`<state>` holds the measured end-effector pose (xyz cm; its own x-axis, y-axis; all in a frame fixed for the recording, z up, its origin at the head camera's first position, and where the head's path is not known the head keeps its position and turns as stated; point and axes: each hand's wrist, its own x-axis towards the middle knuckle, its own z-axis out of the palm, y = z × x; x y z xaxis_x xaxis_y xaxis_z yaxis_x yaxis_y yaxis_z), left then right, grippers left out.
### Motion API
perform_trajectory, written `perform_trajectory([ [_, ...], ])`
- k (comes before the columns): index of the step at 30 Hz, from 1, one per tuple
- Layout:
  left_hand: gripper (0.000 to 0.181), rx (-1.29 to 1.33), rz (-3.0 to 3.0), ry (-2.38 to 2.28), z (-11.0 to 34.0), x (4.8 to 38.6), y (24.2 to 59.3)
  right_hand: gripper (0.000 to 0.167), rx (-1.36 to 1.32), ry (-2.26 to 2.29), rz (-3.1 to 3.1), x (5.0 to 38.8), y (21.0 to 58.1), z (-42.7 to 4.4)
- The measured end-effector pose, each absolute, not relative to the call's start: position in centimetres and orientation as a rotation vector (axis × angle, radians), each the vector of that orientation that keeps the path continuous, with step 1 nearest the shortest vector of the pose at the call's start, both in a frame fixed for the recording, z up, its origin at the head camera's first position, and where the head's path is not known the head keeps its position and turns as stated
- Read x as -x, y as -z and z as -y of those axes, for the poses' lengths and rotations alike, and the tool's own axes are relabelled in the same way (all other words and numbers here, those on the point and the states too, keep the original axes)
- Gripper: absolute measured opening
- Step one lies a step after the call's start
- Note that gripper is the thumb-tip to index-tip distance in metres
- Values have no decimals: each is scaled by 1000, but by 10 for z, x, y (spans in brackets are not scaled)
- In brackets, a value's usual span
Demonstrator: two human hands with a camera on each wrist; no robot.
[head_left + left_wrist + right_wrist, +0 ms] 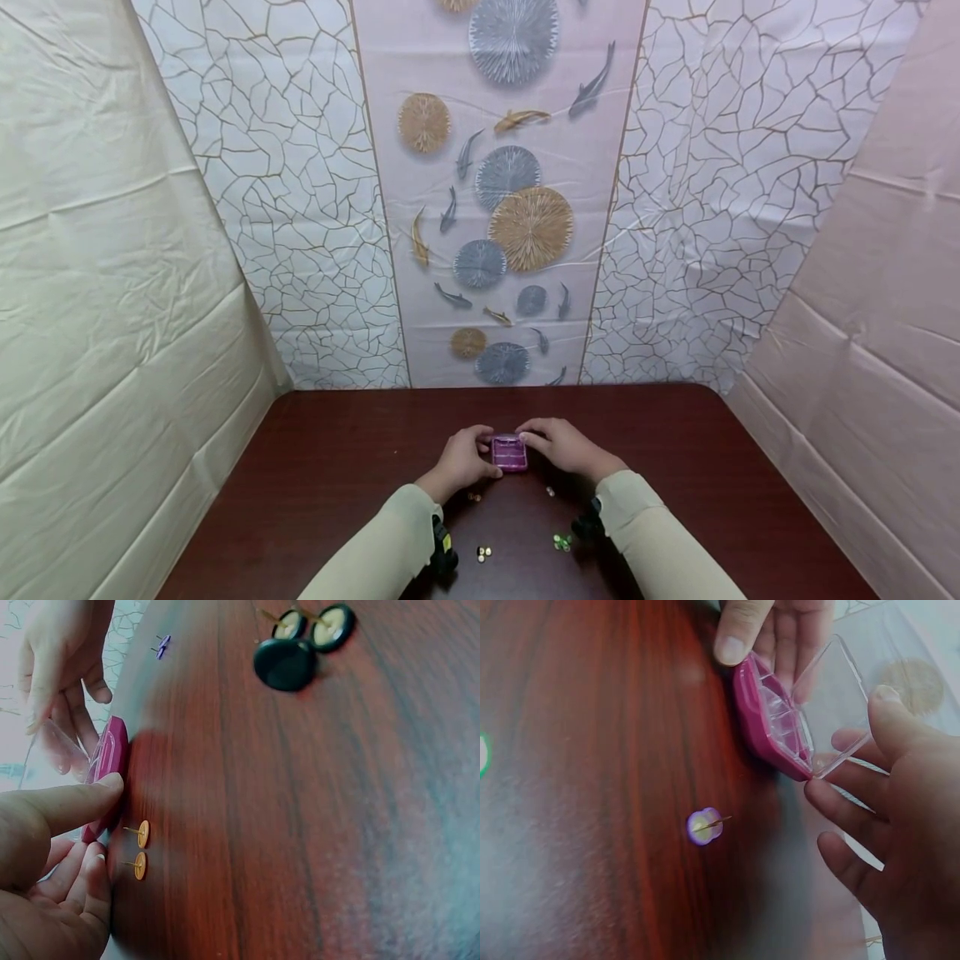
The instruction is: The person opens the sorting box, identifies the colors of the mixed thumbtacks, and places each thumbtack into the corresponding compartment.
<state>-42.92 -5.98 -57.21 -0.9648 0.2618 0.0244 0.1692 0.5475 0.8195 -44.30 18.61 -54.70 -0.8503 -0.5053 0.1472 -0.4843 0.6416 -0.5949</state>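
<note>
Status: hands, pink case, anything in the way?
Left hand gripping pink case; right hand holding clear lid. Case open. Orange tacks and purple tacks loose nearby; nothing seen blocking the lid.

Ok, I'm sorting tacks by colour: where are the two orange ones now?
In the head view, the orange tacks lie on the table below and left of the pink case, near the left hand.

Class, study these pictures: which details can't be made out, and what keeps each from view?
- Head view: the green pieces are too small to count surely.
- Left wrist view: the compartments of the pink case, which is seen from its side with a thumb across it.
- Right wrist view: the rest of the left hand, cut off by the top edge.
</note>
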Motion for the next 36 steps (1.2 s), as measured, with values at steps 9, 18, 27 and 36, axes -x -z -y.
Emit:
perform_trajectory([
  [9,78,-369,-2688,-1392,60,431,571,35,669,1120,-2759,453,538,-178],
  [18,78,-420,-2727,-1356,59,431,569,44,591,1288,-2656,463,536,-174],
  [27,75,-394,-2716,-1363,58,430,573,53,448,1355,-2624,465,543,-171],
  [36,75,-382,-2722,-1339,57,431,577,55,424,1379,-2637,465,550,-169],
])
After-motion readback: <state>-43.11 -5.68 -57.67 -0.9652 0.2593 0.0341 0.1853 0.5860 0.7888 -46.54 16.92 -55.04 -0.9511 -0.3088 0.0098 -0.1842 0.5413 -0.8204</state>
